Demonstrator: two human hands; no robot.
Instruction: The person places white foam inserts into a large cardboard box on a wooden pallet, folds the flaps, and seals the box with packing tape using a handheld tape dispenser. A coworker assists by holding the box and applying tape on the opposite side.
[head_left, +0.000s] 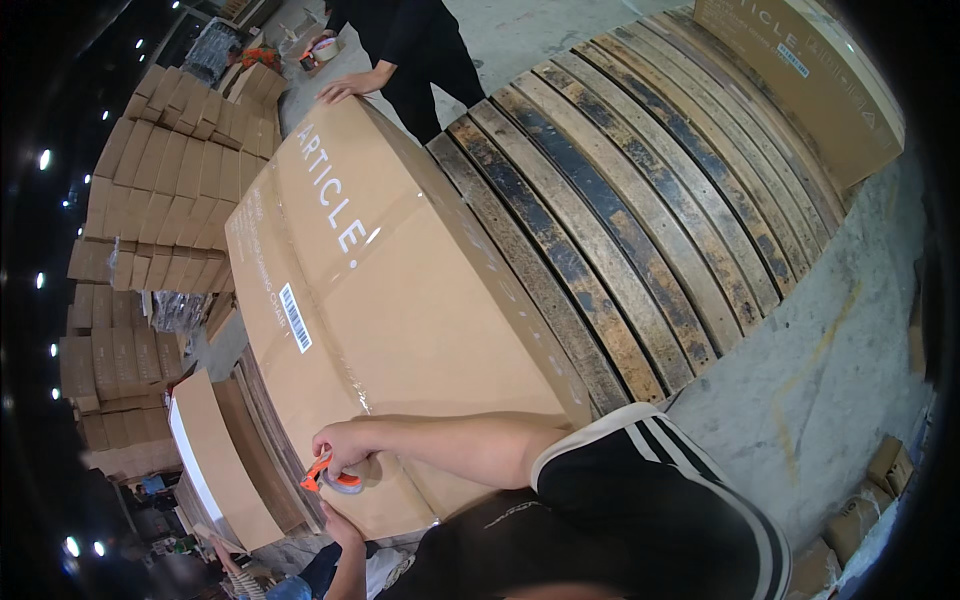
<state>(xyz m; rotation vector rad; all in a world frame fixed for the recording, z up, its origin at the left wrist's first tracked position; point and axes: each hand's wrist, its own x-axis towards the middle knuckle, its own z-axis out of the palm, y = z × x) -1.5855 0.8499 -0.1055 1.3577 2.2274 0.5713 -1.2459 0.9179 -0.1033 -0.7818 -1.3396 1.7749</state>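
Hands meet at the near end of a big flat cardboard box. The box lies on a rack of long worn wooden slats. The right hand has its fingers curled around an orange tape dispenser and presses it on the box's near edge. The left hand sits just under that edge; I cannot tell how its fingers are set. At the far end, another person's hand rests flat on the box. Stacks of folded cartons stand to the left.
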